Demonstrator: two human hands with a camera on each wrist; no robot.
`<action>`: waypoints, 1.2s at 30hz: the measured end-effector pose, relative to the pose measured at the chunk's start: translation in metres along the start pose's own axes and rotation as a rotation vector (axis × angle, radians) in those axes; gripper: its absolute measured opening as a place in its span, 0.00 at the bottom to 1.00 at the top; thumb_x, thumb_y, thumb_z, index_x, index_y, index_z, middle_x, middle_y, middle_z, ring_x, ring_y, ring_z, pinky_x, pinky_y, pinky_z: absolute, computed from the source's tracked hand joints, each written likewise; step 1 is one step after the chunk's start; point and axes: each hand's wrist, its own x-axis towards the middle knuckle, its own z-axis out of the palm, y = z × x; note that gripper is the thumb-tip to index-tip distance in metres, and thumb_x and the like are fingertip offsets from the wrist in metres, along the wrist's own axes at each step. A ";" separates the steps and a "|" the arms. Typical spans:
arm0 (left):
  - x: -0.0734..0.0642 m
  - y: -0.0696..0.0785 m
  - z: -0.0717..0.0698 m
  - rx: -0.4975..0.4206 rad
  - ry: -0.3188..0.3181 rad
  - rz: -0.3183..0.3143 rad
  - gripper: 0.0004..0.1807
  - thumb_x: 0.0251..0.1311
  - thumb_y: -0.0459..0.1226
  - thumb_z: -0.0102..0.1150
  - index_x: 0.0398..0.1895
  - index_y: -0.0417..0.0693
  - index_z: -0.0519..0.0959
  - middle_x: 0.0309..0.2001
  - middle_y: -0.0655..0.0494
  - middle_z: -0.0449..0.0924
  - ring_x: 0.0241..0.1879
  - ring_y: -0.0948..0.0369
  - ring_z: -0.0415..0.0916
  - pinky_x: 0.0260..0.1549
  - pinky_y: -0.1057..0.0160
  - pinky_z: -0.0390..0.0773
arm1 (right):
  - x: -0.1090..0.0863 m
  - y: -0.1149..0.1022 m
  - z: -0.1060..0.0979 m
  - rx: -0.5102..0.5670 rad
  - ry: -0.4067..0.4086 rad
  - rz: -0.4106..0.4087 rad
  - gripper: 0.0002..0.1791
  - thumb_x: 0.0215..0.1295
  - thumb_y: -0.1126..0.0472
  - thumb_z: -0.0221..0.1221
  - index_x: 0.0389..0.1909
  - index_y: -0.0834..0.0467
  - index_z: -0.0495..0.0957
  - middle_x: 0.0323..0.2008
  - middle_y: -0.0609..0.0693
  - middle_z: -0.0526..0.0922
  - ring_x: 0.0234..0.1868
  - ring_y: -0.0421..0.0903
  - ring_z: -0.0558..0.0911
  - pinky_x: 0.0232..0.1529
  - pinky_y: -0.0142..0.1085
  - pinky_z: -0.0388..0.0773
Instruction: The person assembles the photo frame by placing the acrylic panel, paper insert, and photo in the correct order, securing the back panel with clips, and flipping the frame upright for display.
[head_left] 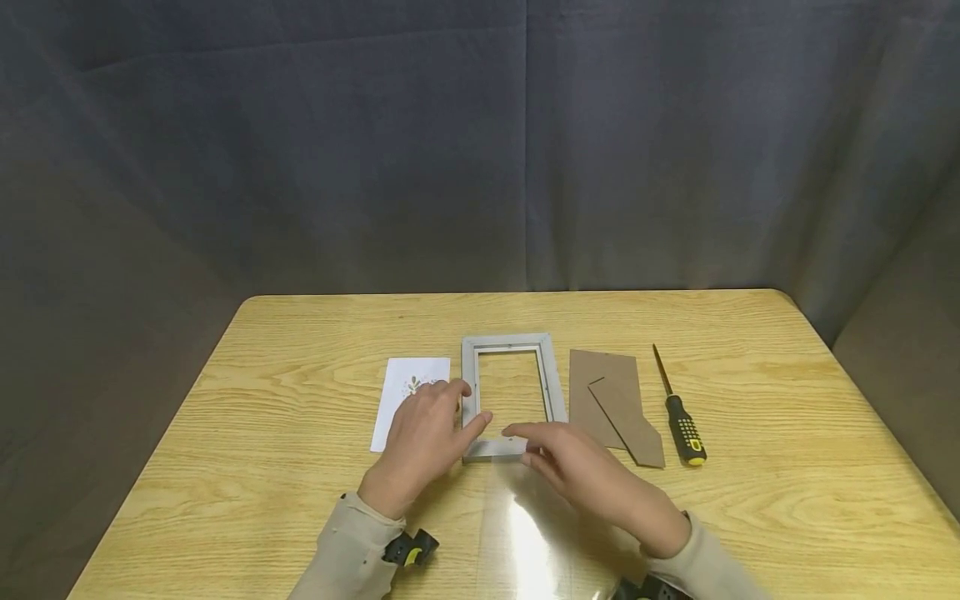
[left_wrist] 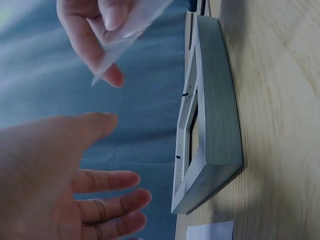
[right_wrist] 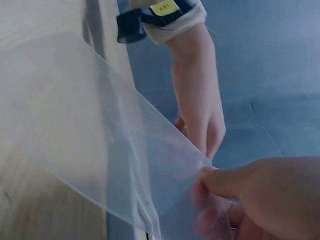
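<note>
The right hand [left_wrist: 86, 37] pinches a clear sheet [left_wrist: 141, 19] near the left hand [left_wrist: 60, 170] and a grey frame [left_wrist: 218, 100].

The left hand [head_left: 426, 427] hides part of the white rectangular paper card [head_left: 394, 408]. The right hand [head_left: 588, 468] covers the near right corner of the grey rectangular frame [head_left: 552, 383]; the clear plastic sheet [right_wrist: 85, 125] is cut off at the right wrist view's left edge.

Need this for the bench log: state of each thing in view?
Clear thin plastic sheet: raised, pinched by right hand
Grey rectangular frame: flat, opening unfilled
White rectangular paper card: flat, print up
Brown board with slanted leg: flat
Black-and-yellow-handled metal screwdriver: flat, unheld
Left hand: empty
</note>
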 end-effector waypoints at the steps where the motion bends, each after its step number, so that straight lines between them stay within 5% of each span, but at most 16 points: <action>1: 0.000 0.000 0.000 -0.002 0.001 -0.001 0.23 0.60 0.54 0.67 0.46 0.45 0.84 0.28 0.56 0.82 0.27 0.61 0.73 0.26 0.63 0.73 | 0.000 0.001 -0.002 0.023 0.005 0.012 0.19 0.70 0.66 0.59 0.61 0.62 0.78 0.38 0.52 0.88 0.30 0.31 0.77 0.34 0.29 0.78; 9: 0.000 -0.001 -0.002 -0.019 0.025 -0.020 0.23 0.62 0.53 0.67 0.47 0.44 0.84 0.35 0.49 0.86 0.32 0.55 0.81 0.30 0.56 0.79 | -0.002 0.006 -0.020 0.087 0.147 0.087 0.19 0.72 0.66 0.58 0.62 0.63 0.78 0.26 0.49 0.81 0.24 0.31 0.71 0.26 0.29 0.73; 17: 0.000 -0.002 -0.002 -0.045 0.037 -0.027 0.21 0.63 0.51 0.66 0.47 0.43 0.84 0.40 0.47 0.87 0.40 0.51 0.83 0.48 0.46 0.83 | -0.002 0.013 -0.029 0.077 0.224 0.120 0.20 0.70 0.67 0.59 0.62 0.62 0.78 0.26 0.46 0.82 0.23 0.33 0.71 0.25 0.29 0.73; 36: 0.000 -0.005 0.002 -0.074 -0.014 -0.049 0.23 0.65 0.51 0.65 0.54 0.43 0.81 0.49 0.46 0.87 0.50 0.48 0.82 0.49 0.46 0.82 | 0.003 0.026 -0.048 0.038 0.331 0.156 0.19 0.70 0.68 0.60 0.61 0.61 0.78 0.26 0.51 0.78 0.25 0.42 0.72 0.22 0.29 0.70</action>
